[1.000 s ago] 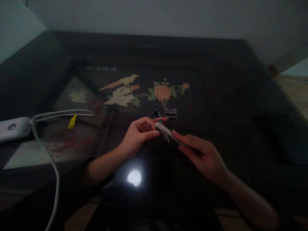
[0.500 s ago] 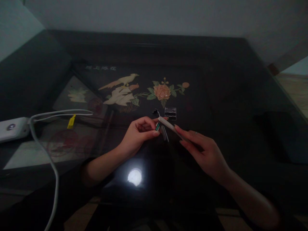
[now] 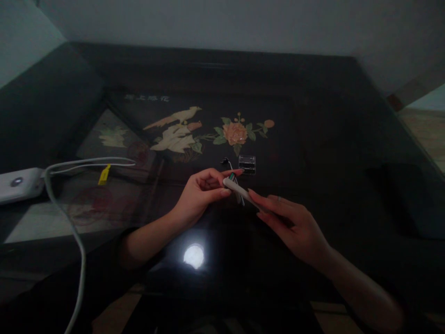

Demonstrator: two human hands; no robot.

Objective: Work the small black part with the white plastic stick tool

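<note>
My left hand [image 3: 200, 195] pinches a small green part [image 3: 231, 176] with thin wire leads hanging below it, just above the dark glass table top. My right hand [image 3: 290, 225] holds a slim white stick-like tool [image 3: 239, 190], its tip touching the green part at my left fingertips. A small clear plastic box [image 3: 246, 164] and a little dark piece with a wire [image 3: 225, 162] lie on the glass just behind the hands.
A white device [image 3: 19, 184] with a white cable [image 3: 78, 241] and yellow tag [image 3: 103, 175] lies at the left. Beneath the glass sits a bird-and-flower inlay [image 3: 208, 132]. A lamp's glare [image 3: 193, 256] shows near me. A dark flat object [image 3: 410, 199] rests at the right.
The white tool's tip dipped back down and left onto the green part after lifting slightly half a second ago. My left hand has held still.
</note>
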